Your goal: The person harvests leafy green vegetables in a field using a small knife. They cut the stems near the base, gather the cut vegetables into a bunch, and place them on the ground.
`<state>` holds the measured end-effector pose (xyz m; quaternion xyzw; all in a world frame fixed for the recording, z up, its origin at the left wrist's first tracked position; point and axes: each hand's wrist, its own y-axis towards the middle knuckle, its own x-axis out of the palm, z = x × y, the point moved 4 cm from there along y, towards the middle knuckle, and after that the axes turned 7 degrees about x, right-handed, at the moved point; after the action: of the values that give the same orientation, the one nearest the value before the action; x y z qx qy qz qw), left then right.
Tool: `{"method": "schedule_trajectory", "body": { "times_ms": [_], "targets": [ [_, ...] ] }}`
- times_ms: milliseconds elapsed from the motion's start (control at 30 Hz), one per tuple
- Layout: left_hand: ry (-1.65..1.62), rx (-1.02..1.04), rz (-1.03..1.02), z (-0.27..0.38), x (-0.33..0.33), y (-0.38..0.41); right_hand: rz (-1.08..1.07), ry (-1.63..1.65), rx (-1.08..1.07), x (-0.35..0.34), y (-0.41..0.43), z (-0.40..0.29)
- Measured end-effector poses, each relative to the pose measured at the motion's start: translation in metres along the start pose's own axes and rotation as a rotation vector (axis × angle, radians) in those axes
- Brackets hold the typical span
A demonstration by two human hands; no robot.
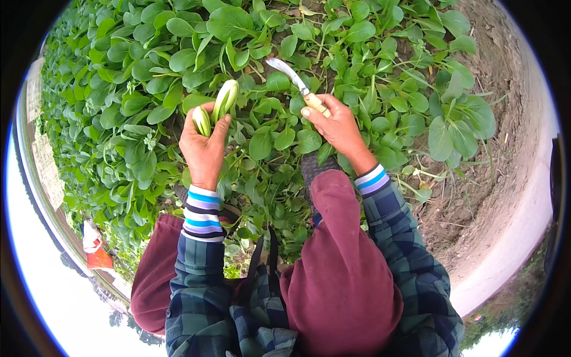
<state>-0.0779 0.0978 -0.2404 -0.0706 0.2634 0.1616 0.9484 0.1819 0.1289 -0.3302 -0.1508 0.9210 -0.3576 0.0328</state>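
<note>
Two pale green leafy vegetable heads (225, 99) are gripped in my left hand (204, 149), their thick whitish stalks pointing up and away from me. The smaller one (201, 120) sits between my fingers and palm, and their leaves are mostly hidden by the hand. My right hand (337, 127) grips the light-coloured handle (317, 104) of a curved knife. Its bare metal blade (287, 73) points away and to the left, apart from the vegetables. Below both hands grow dense leafy green plants (263, 143).
Bare soil (473, 178) borders the plants on the right, with a pale paved strip (513, 250) beyond. My shoe (316, 172) stands among the leaves under my bent knee (334, 192). A red and white bag (97, 250) lies at the far left edge.
</note>
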Motion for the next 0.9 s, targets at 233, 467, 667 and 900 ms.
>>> {"method": "schedule_trajectory", "body": {
  "times_ms": [233,467,667,900],
  "targets": [
    [0.261,0.169,-0.525,0.092,0.035,-0.065,-0.266,0.393,-0.112,0.019,-0.061,-0.023],
    [0.040,0.155,-0.526,0.068,0.060,-0.076,-0.353,0.461,-0.123,0.029,-0.076,-0.024],
    [-0.530,-0.365,-0.537,0.056,0.050,-0.065,-0.011,-0.380,-0.173,0.015,-0.030,-0.031],
    [0.776,0.231,-0.447,0.029,0.024,0.013,0.049,-0.922,-0.297,0.044,-0.001,-0.049]
  ]
}}
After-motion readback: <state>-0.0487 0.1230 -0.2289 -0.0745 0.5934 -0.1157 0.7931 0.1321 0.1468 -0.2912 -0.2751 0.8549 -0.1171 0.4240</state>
